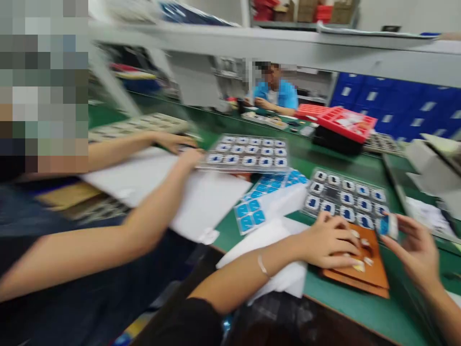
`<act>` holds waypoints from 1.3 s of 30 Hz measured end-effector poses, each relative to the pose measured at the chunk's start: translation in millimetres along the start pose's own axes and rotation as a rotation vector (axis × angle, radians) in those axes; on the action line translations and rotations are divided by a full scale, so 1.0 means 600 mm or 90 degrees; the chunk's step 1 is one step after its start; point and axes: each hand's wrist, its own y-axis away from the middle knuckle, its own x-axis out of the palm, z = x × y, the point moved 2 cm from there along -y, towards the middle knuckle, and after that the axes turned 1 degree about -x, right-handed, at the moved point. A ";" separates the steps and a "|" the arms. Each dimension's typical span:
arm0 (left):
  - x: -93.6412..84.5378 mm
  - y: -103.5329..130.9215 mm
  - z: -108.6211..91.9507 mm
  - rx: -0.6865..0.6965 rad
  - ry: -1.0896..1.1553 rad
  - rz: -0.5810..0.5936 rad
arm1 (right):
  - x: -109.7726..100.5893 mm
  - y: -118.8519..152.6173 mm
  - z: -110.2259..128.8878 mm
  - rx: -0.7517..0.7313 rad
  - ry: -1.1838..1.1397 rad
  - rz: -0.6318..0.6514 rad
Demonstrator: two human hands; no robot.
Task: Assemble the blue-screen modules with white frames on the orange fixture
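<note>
My right hand [419,252] holds a small white square-shaped part [389,226] with a blue face, pinched between thumb and fingers. My left hand [333,240] rests over an orange-brown pad [374,276], its fingers apart and lightly bent. Small white and yellowish bits [368,261] lie on that pad near the left fingertips; whether a finger touches one I cannot tell. Just behind both hands sits a clear tray [331,193] with rows of white parts with dark blue centres, one pocket looking bare.
A co-worker's hands [185,146] are at the left, over white sheets [209,202]. Another filled tray [248,168] and sheets of blue stickers [251,215] lie between us. Red trays [345,122] stand on a black box behind. Across the bench sits another person [275,93].
</note>
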 end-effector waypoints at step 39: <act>0.014 -0.010 0.012 0.114 0.427 0.022 | 0.466 -0.085 0.207 -0.190 0.229 0.871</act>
